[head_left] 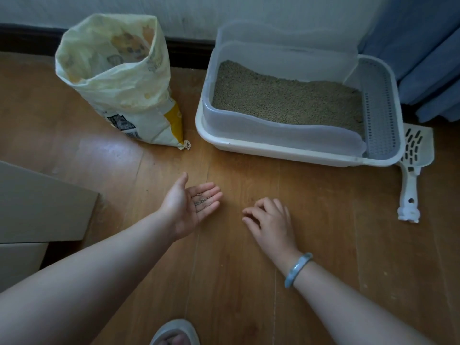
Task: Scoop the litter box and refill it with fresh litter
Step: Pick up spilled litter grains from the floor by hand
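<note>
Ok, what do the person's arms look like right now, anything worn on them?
Both are bare: the left arm and right arm show no sleeves up to the frame edge. No gloves, and no rings that I can see. The only thing worn is a smooth, pale blue-green bangle round the right wrist.

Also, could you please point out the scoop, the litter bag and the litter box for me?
scoop [418, 148]: head view, on its slotted blade.
litter bag [134, 95]: head view, on its front face.
litter box [273, 149]: head view, on its near white rim.
</note>
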Available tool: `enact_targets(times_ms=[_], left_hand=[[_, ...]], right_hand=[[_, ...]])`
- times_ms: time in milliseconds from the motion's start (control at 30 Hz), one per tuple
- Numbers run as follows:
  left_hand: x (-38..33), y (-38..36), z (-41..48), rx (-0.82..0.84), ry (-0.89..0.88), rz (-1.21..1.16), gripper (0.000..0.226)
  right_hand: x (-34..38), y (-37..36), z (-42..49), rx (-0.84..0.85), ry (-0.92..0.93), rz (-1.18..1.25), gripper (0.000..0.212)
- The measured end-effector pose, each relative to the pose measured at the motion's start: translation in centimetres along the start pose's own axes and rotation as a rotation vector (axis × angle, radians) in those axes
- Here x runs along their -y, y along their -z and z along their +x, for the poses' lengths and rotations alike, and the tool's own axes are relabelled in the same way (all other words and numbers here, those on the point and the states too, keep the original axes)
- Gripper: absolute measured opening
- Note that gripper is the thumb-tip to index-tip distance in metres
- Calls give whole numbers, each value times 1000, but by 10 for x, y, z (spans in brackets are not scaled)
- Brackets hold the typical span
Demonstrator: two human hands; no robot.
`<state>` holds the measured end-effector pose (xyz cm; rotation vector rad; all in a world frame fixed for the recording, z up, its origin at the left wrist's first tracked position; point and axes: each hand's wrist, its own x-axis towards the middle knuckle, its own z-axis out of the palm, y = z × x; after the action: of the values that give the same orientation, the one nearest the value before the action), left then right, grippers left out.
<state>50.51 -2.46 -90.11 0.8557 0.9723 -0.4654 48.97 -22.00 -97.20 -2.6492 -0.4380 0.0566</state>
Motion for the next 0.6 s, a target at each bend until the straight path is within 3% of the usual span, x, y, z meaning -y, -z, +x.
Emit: enact_targets(times_ms=[367,600], left_hand=[[1,-2,2,-2,6,-17,64],[-1,0,2,-5,2,-19,64]], right_hand=[[16,-11,17,-37,136,-170,10],[18,-9,14,-26,119,-78,8]])
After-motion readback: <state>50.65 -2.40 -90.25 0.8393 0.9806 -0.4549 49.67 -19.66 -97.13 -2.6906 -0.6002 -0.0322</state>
